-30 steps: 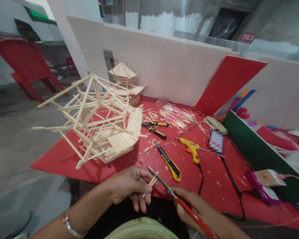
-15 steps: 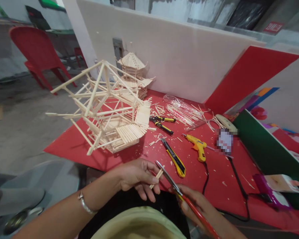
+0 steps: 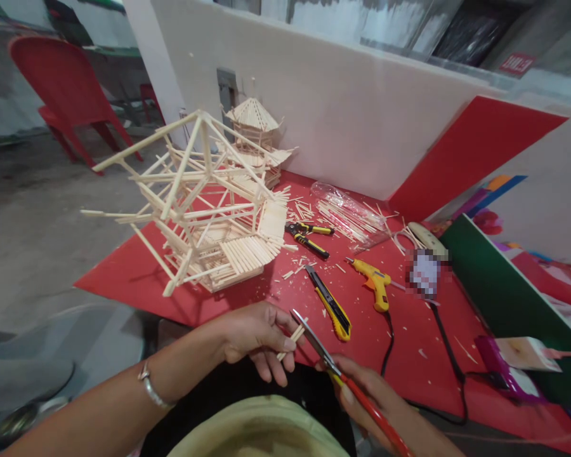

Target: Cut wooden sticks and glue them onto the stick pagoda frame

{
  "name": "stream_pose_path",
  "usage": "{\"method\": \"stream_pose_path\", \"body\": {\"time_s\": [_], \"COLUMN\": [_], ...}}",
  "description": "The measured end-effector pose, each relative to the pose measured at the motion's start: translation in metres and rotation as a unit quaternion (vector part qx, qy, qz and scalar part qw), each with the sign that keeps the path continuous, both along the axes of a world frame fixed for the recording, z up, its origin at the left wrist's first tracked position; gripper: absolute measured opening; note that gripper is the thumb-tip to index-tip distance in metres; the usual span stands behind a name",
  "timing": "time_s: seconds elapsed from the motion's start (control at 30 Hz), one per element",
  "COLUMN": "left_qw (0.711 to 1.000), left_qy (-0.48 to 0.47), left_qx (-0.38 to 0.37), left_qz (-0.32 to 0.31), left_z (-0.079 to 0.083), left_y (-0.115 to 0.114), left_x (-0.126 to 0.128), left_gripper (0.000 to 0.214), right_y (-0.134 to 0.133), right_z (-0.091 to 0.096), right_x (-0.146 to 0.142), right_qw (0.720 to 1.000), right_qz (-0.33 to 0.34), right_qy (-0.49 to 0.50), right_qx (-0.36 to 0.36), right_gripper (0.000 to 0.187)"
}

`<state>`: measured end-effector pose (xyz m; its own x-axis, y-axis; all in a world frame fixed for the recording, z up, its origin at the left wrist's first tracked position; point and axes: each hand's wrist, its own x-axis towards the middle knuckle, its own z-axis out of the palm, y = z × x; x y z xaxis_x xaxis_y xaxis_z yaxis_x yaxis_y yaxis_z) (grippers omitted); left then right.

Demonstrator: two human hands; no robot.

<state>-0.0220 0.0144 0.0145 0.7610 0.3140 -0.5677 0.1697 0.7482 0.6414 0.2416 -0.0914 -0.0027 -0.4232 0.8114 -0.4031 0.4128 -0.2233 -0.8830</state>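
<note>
My left hand pinches a couple of short, pale wooden sticks between thumb and fingers. My right hand is wrapped around red-handled scissors, whose long metal blades lie across the upper ends of those sticks. Just beyond both hands rests a yellow-and-black utility knife on the red tabletop. To the left stands an open pavilion-like frame of sticks, with a partly covered lower roof.
Behind the frame stands a smaller stick pagoda. Pliers, a yellow glue gun with its cord, and a plastic bag of sticks lie on the table. A green board leans at right; a white partition rises behind.
Both hands, with the sticks and scissors, appear slightly further left and lower; the whole view has shifted a little. The grip on each thing looks the same.
</note>
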Motion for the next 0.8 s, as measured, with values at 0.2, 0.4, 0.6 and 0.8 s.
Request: {"method": "stream_pose_path", "body": {"time_s": [0.2,0.4,0.6,0.8], "left_qw": [1.000,1.000,1.000,0.998], "left_qy": [-0.005,-0.012,-0.012,-0.020], "left_qx": [0.014,0.016,0.023,0.039], "left_qz": [-0.003,0.005,0.010,0.036], "left_z": [-0.001,-0.005,-0.004,0.003], "left_y": [0.000,-0.001,-0.001,0.007], "left_x": [-0.004,-0.008,-0.011,-0.010], "left_gripper": [0.033,0.032,0.033,0.034], "right_y": [0.005,0.007,0.012,0.023], "right_z": [0.000,-0.002,0.009,0.024], "right_x": [-0.003,-0.002,-0.010,-0.015], "right_qw": [0.999,0.998,0.999,0.999], "right_qz": [0.032,0.033,0.038,0.016], "right_qy": [-0.005,-0.044,-0.029,-0.039], "right_qx": [-0.011,-0.012,0.019,0.028], "right_gripper": [0.063,0.062,0.062,0.066]}}
